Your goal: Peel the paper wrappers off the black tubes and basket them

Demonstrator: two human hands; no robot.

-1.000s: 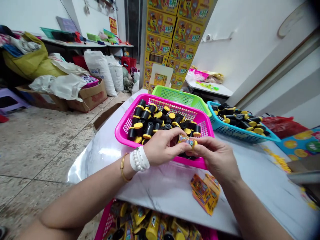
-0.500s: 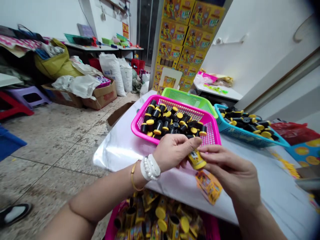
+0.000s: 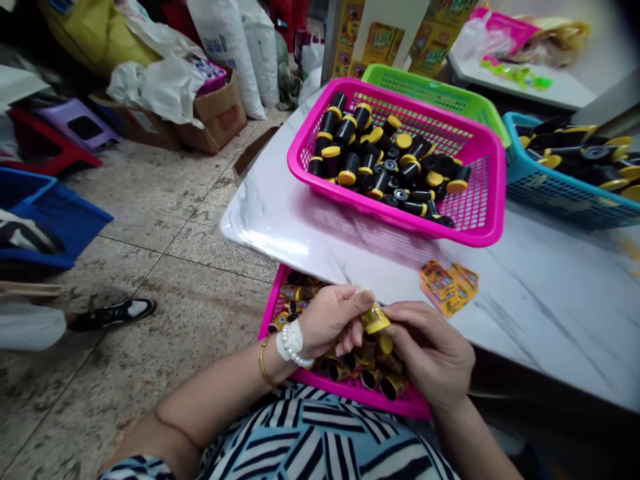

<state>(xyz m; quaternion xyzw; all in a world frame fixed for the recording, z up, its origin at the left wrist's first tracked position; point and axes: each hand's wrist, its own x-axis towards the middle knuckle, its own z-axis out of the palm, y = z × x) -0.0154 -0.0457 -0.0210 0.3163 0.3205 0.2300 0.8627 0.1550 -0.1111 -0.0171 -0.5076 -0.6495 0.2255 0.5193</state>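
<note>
My left hand [image 3: 334,319] and my right hand [image 3: 434,352] meet over a pink basket on my lap [image 3: 299,381], both pinched on one small yellow-labelled tube [image 3: 375,321]. The lap basket holds several labelled tubes with yellow caps [image 3: 373,370]. On the white marble table [image 3: 540,313] stands a bigger pink basket [image 3: 481,220] full of bare black tubes with yellow caps [image 3: 387,167]. A small stack of yellow printed labels [image 3: 449,286] lies on the table just beyond my right hand. My left wrist wears a pearl bracelet and a gold bangle.
A green basket [image 3: 440,93] sits behind the pink one, and a blue basket [image 3: 560,193] of black tubes stands to the right. On the tiled floor at left are a blue crate [image 3: 55,220], cardboard boxes, white sacks and another person's black shoe [image 3: 113,313].
Both hands have come down from above the table to the lap basket, keeping hold of the tube. The camera has tilted downward with them.
</note>
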